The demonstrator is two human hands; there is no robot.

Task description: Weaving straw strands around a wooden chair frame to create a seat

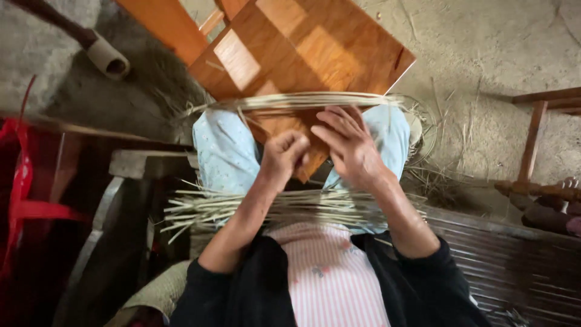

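My left hand is curled into a loose fist over the near corner of a brown wooden board that rests tilted on my knees. Whether the fist pinches a strip is hidden by the fingers. My right hand lies beside it with fingers spread, touching the board's near edge. A bundle of thin pale bamboo strips runs across my knees just beyond both hands. A second bundle of strips lies across my lap under my forearms.
Light blue trousers cover my knees. A grey-ended pole lies at the upper left, red straps at the left, a wooden stool frame at the right. Loose strips litter the earthen floor.
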